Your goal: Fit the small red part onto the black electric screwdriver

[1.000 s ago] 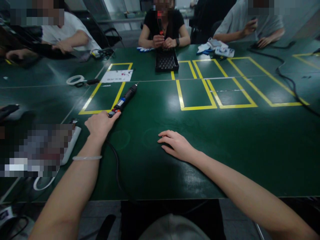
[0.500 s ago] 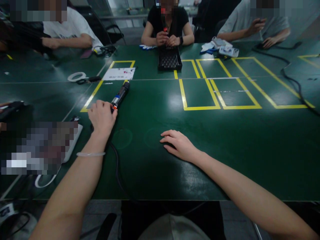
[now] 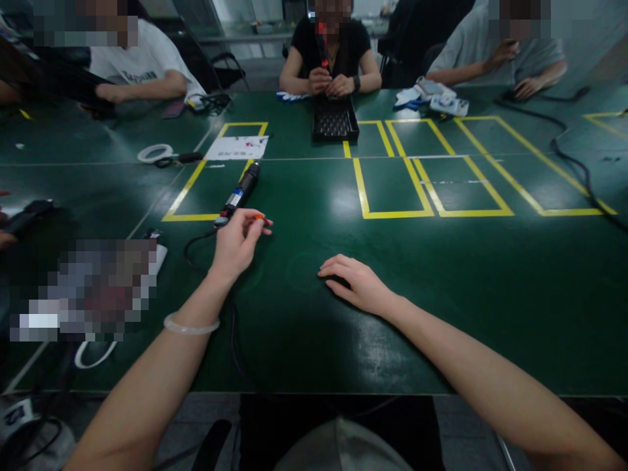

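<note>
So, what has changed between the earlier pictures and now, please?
The left hand moved right and seems to have let go of the screwdriver, which shifted slightly left since the first picture. A small orange-red piece now shows between the hand's fingers. The right hand stayed on the table; the black tray did not move.

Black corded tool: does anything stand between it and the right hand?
Yes, partly: the left hand, holding a small red-orange piece, sits between the right hand and the near end of the black corded tool. Nothing visible blocks the way to the tool's far end.
</note>
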Motion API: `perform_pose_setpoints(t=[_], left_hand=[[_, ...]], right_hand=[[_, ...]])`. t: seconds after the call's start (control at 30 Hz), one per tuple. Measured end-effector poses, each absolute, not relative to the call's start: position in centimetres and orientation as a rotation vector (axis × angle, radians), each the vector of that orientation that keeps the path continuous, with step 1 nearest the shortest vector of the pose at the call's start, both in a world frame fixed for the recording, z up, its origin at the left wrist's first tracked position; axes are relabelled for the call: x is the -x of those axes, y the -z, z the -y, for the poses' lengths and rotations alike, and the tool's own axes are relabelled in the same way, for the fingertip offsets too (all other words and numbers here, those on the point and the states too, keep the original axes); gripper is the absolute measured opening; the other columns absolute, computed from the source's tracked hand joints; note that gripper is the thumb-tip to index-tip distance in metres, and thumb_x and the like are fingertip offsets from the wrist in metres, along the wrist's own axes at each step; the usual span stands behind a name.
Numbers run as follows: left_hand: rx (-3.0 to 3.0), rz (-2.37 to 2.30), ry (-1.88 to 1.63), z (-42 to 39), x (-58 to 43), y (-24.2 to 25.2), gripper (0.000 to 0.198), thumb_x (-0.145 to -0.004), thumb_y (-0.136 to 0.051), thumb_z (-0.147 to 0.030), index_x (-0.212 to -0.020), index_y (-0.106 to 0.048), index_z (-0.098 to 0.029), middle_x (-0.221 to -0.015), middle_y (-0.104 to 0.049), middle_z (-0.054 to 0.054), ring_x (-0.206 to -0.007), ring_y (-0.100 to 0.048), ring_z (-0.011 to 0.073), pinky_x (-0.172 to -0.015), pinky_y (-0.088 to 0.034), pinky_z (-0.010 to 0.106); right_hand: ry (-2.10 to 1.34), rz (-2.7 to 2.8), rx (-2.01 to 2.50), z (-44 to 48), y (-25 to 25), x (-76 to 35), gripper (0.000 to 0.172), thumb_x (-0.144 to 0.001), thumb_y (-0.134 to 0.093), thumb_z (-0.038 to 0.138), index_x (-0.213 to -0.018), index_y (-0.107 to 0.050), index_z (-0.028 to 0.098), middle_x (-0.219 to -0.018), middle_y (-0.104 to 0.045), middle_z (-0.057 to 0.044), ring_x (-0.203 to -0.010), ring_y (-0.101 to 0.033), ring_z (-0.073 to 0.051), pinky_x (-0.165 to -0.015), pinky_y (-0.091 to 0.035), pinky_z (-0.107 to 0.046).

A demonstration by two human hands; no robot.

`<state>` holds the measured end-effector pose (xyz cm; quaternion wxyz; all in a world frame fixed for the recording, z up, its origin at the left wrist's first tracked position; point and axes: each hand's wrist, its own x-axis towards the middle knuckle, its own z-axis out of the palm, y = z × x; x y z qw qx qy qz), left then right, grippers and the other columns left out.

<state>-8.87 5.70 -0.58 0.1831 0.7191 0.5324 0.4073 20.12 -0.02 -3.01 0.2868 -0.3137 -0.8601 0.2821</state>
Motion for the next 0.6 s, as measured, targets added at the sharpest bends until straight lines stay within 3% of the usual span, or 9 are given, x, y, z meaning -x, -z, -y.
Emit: perform_pose_setpoints(t=[0.17, 0.47, 0.6], left_hand=[[-2.215, -1.249, -0.9, -2.4, 4.2, -0.1, 0.027, -0.096, -0.055, -0.037, -0.114, -0.062, -0.018, -0.102, -0.067, 0.007, -0.089, -0.065, 0.016, -0.079, -0.052, 0.028], [-2.644, -1.007, -0.658, -0.8, 3.0, 0.2, 0.022, -0.097, -0.055, -0.035, -0.101, -0.069, -0.018, -0.092, -0.068, 0.004, -0.083, -0.064, 0.0131, -0.072, -0.046, 0.023], [-2.88, -0.948, -0.506, -0.4, 2.8, 0.2, 0.027, -0.099, -0.051, -0.038, -0.091, -0.067, -0.017, -0.087, -0.066, 0.004, -0.079, -0.061, 0.0136, -0.069, -0.043, 0.024]], right_hand=[[-1.026, 2.129, 0.831, -0.1, 2.8, -20.3, 0.018, -0.093, -0.057, 0.017, -0.108, -0.066, 0.018, -0.1, -0.068, -0.006, -0.085, -0.065, -0.015, -0.08, -0.053, -0.03], [-1.218, 1.933, 0.846, -0.1, 3.0, -20.6, 0.022, -0.091, -0.06, 0.02, -0.113, -0.059, 0.019, -0.101, -0.066, -0.004, -0.08, -0.062, -0.013, -0.068, -0.05, -0.025], [-1.184, 1.986, 0.826, 0.1, 3.0, -20.5, 0.012, -0.091, -0.061, 0.022, -0.103, -0.061, 0.019, -0.095, -0.064, -0.002, -0.078, -0.06, -0.012, -0.069, -0.048, -0.025]])
